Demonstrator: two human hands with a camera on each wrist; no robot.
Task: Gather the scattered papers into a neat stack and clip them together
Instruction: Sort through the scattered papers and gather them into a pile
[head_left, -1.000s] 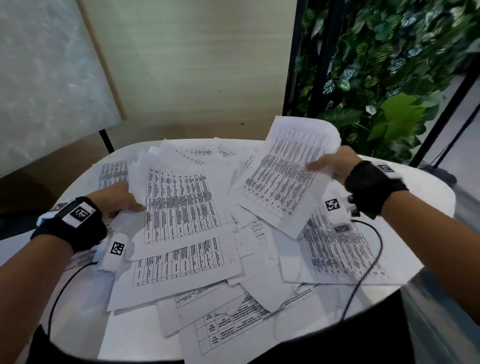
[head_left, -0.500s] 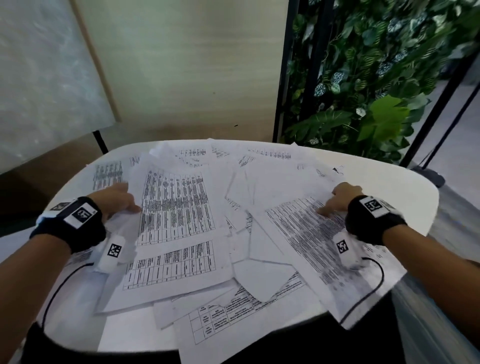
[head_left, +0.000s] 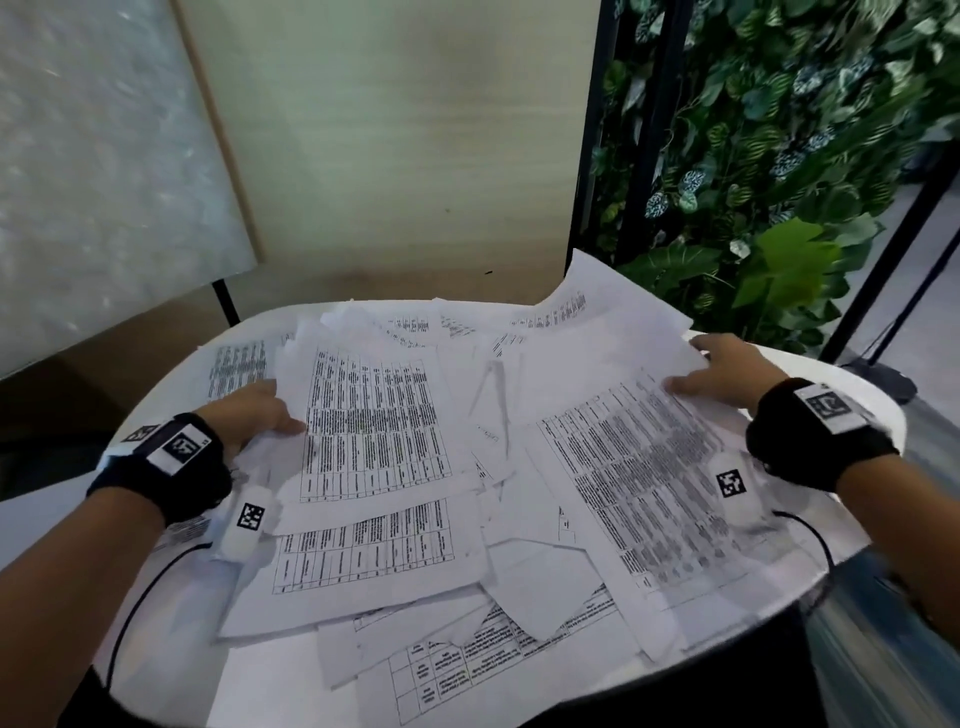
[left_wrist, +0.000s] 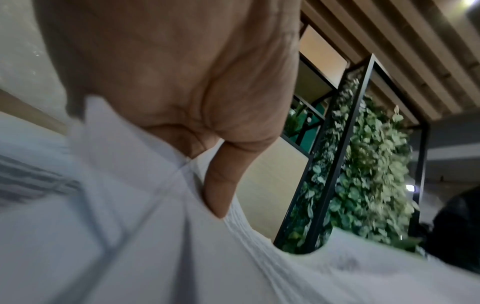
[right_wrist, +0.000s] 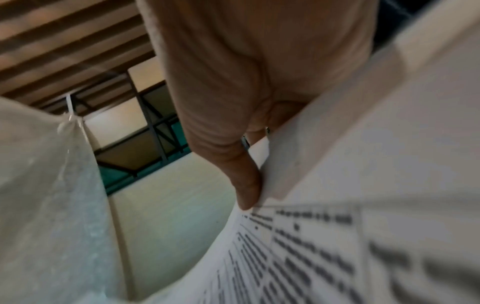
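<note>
**Loose sheets spread across white table, one hand at each side**

Scattered over most of the round white table (head_left: 878, 410): overlapping papers (head_left: 519, 525), printed with dense tables in black. Print too blurred and small to read in any view; no brand or heading legible. Square black-and-white coded tags on the black wrist bands (head_left: 810, 436) and on the small white units below each wrist; codes only, no words.

At the left edge of the pile: left hand (head_left: 249, 410), thumb laid on top of a table-printed sheet (head_left: 371, 421), remaining fingers tucked under the paper edge. From the left wrist view, thumb (left_wrist: 221, 185) pressing down onto white paper and a fold of sheet rising into the palm, so pinching that sheet's left margin.

At the far right of the pile: right hand (head_left: 727, 371), thumb on the upper corner of a large printed sheet (head_left: 639, 483), fingers beneath a raised, curling sheet (head_left: 613, 317) behind it. From the right wrist view, thumb (right_wrist: 246, 185) clamped against paper edges, printed rows just below the tip; grasping sheets, exact count unclear.

Between the two hands: the bulk of the pile, unstacked, corners pointing every way, a few sheets overhanging the near rim. Behind the table: a pale wood panel (head_left: 395, 145) and a wall of green leaves (head_left: 779, 130) in a black frame.
</note>
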